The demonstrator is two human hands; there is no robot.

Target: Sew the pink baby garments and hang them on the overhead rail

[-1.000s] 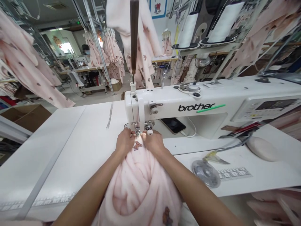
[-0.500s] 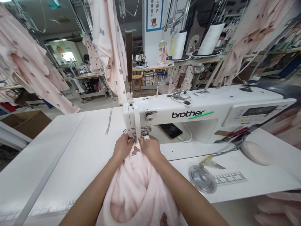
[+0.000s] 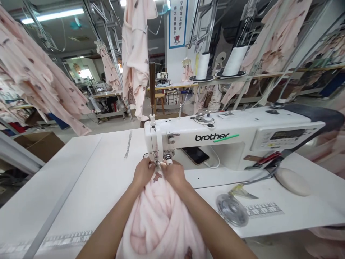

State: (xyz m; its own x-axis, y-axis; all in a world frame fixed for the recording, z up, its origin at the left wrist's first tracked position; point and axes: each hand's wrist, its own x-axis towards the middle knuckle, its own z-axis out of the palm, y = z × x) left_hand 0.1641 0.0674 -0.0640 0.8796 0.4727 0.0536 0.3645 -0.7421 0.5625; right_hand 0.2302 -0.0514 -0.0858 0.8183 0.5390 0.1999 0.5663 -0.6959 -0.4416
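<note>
A pink fleece garment [image 3: 161,212] with small brown printed figures drapes from the sewing machine's needle area down toward me. My left hand [image 3: 144,172] is closed on its edge, just left of the presser foot [image 3: 157,163]. On the other side, my right hand [image 3: 174,173] pinches the fabric close to the foot. Both hands lie on the bed under the head of the white Brother sewing machine [image 3: 234,126]. My fingertips are partly hidden by the fabric and the machine head.
Behind the needle, a phone [image 3: 195,154] lies on the table with a white cable. To the right are a clear round dish [image 3: 232,210], a ruler strip [image 3: 264,209] and a pale oval object [image 3: 293,182]. Thread cones [image 3: 202,66] stand behind the machine; pink garments [image 3: 136,54] hang beyond.
The view has tilted up a little and shifted, so the machine appears slightly lower. Both hands stay at the presser foot, holding the fabric.
</note>
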